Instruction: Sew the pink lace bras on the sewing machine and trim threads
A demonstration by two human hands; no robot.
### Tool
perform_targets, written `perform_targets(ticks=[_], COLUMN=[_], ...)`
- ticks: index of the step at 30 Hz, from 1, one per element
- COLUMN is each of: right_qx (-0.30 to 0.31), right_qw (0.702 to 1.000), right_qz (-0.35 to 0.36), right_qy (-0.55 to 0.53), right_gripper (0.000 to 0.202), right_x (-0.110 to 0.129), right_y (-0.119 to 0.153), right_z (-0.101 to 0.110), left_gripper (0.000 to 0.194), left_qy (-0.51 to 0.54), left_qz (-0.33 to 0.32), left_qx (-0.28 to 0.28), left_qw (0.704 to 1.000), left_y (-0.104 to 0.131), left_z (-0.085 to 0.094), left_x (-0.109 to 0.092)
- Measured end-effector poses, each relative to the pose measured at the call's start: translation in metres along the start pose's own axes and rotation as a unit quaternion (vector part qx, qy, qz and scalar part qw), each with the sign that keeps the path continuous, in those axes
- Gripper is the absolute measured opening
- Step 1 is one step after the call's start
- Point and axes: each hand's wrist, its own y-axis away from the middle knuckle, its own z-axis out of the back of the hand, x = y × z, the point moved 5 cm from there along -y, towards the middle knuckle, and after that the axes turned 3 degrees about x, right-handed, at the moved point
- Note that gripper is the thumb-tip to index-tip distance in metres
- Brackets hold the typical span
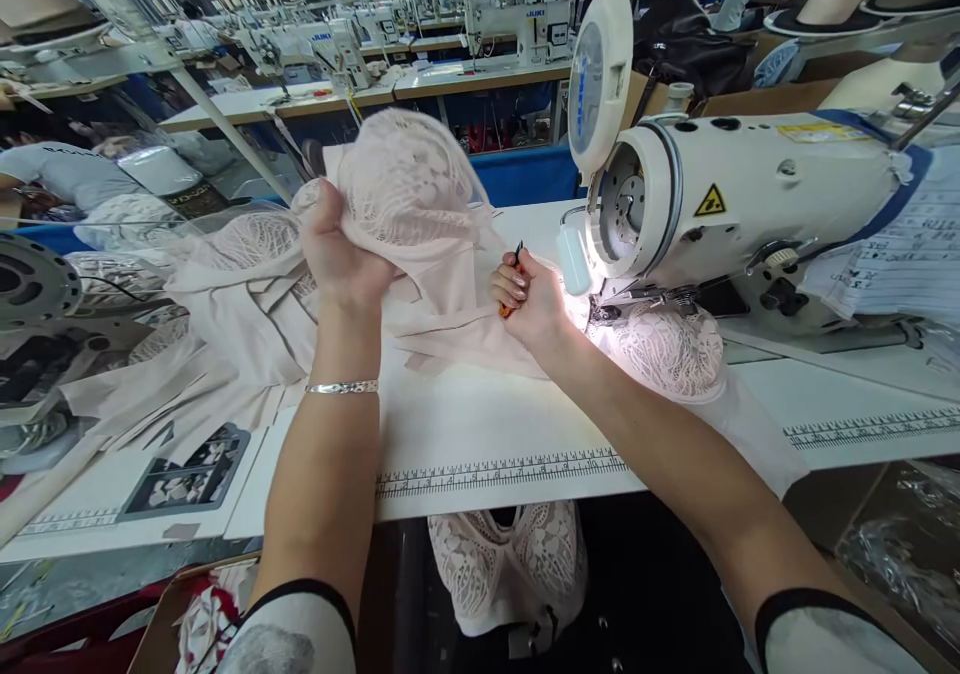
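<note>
My left hand (345, 259) grips a pale pink lace bra (412, 189) and holds it up above the sewing table, a moulded cup facing me. In my closed right hand (538, 299) is a pair of orange-handled thread snips (506, 309), dark tips pointing up; the fingers cover most of them. Pink fabric hangs between the hands and reaches the table. Just right of my right hand, a lace bra cup (671, 349) lies under the needle area of a white sewing machine (712, 189), lit by its lamp.
Several pink bra pieces (240, 304) are piled on the left. A grey tray (187, 474) holds small scraps. Printed rulers (502, 472) run along the table's front edge (450, 504). Another lace bra (510, 564) hangs below the edge. Other machines (517, 29) and people stand behind.
</note>
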Motion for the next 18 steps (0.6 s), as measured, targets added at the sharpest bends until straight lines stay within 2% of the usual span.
perform_targets(ticks=[2, 4, 5, 7, 9, 11, 12, 13, 14, 15, 16, 18], right_qx=[0.0, 0.042, 0.077, 0.14, 0.162, 0.178, 0.195, 0.218, 0.242, 0.262, 0.27, 0.242], right_qw=[0.999, 0.989, 0.977, 0.941, 0.899, 0.851, 0.823, 0.793, 0.761, 0.73, 0.704, 0.665], right_qz=[-0.016, -0.071, -0.099, -0.102, -0.045, -0.017, -0.028, -0.05, -0.073, -0.095, -0.109, -0.104], right_qy=[0.048, 0.123, 0.173, 0.292, 0.405, 0.494, 0.532, 0.567, 0.598, 0.625, 0.648, 0.699], right_gripper=[0.046, 0.043, 0.04, 0.038, 0.045, 0.057, 0.06, 0.06, 0.058, 0.054, 0.048, 0.035], right_x=[-0.005, -0.01, -0.01, -0.001, 0.017, 0.029, 0.029, 0.026, 0.02, 0.013, 0.007, 0.001], right_y=[0.012, 0.032, 0.044, 0.067, 0.085, 0.102, 0.111, 0.12, 0.131, 0.142, 0.153, 0.174], right_z=[0.009, 0.021, 0.027, 0.038, 0.044, 0.045, 0.044, 0.044, 0.044, 0.046, 0.05, 0.064], left_gripper=[0.091, 0.072, 0.07, 0.073, 0.074, 0.051, 0.046, 0.049, 0.054, 0.055, 0.055, 0.049], left_qy=[0.118, 0.24, 0.297, 0.387, 0.432, 0.423, 0.4, 0.373, 0.354, 0.33, 0.3, 0.235], left_qz=[-0.046, -0.067, -0.063, 0.022, 0.168, 0.268, 0.376, 0.468, 0.514, 0.526, 0.513, 0.423], left_qx=[-0.056, -0.109, -0.149, -0.185, -0.242, -0.221, -0.188, -0.157, -0.126, -0.094, -0.055, 0.076], left_qw=[0.99, 0.962, 0.941, 0.903, 0.853, 0.837, 0.814, 0.785, 0.771, 0.778, 0.803, 0.872], left_y=[0.005, 0.021, 0.034, 0.07, 0.122, 0.175, 0.205, 0.233, 0.256, 0.272, 0.282, 0.286], left_z=[0.018, 0.035, 0.043, 0.04, 0.018, -0.022, -0.047, -0.07, -0.089, -0.101, -0.107, -0.11], left_x=[-0.017, -0.036, -0.045, -0.057, -0.063, -0.073, -0.074, -0.076, -0.079, -0.083, -0.087, -0.097])
